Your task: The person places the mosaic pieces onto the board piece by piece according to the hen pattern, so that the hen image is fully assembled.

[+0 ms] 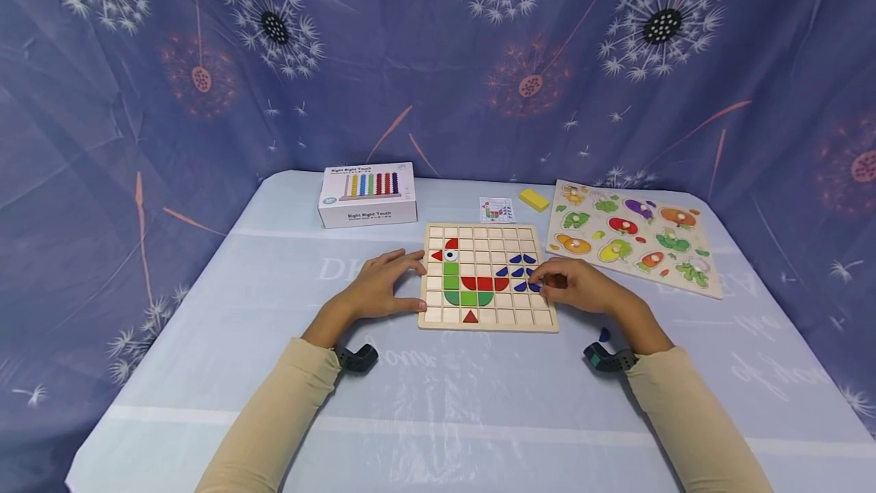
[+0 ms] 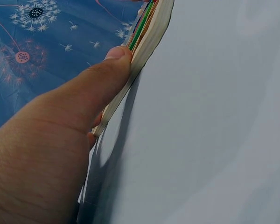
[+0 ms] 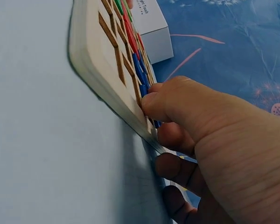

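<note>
A wooden grid board (image 1: 509,318) lies on the table with a bird-like pattern of coloured pieces set in its squares. My left hand (image 1: 383,285) rests at its left edge, thumb and fingers spread apart; in the left wrist view the thumb (image 2: 114,60) touches the rim. At the right edge, my right hand (image 1: 578,284) pinches a small blue curved piece (image 1: 534,287) between thumb and index finger, low over the squares. Its other fingers (image 3: 177,170) are curled beside the board. Red pieces (image 1: 484,283) and green pieces (image 1: 451,280) fill squares towards the left.
A loose blue piece (image 1: 604,335) lies near the right wrist. Behind the board are a pattern card (image 1: 496,210), a yellow block (image 1: 534,199) and a white box (image 1: 368,196). A vegetable puzzle board (image 1: 633,236) lies at the back right, close to the right hand.
</note>
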Demonstrator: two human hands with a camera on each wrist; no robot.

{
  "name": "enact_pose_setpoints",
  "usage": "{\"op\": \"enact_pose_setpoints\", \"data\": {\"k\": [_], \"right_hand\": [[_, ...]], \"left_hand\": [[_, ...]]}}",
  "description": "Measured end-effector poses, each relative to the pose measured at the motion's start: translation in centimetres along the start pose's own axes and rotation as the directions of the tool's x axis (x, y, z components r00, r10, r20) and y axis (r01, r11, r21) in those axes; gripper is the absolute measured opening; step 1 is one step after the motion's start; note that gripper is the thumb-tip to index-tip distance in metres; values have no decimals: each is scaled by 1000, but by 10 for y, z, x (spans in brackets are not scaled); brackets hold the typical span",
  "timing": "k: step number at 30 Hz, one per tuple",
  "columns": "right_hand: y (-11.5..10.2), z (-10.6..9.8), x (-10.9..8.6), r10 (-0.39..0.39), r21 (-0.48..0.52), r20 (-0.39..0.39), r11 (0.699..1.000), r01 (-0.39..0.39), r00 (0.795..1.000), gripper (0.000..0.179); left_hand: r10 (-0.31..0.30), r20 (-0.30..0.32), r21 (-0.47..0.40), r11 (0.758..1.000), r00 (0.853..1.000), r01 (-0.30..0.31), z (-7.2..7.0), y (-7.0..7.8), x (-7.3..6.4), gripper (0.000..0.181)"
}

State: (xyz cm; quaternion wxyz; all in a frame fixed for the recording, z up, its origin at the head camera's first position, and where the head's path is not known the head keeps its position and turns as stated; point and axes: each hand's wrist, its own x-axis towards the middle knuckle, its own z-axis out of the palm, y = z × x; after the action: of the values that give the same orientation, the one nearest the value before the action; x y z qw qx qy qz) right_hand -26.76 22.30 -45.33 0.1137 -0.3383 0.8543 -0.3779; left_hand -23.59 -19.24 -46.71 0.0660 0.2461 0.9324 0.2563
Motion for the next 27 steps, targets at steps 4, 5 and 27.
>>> {"op": "enact_pose_setpoints", "data": {"k": [4,5,27], "right_hand": [[-3,-8,-7,4,-2,-38,1000,-4,999,23],[-4,-11,-10,14,-7,-47,1000,-14,999,23],[13,-28,-107,-32,-99,-1,995,31,999,33]], "left_hand": [[3,-1,5,1000,1000,-3,0,0,0,58],[4,-1,5,1000,1000,-4,0,0,1,58],[5,-13,-4,1000,1000,-6,2,-3,1,59]]}}
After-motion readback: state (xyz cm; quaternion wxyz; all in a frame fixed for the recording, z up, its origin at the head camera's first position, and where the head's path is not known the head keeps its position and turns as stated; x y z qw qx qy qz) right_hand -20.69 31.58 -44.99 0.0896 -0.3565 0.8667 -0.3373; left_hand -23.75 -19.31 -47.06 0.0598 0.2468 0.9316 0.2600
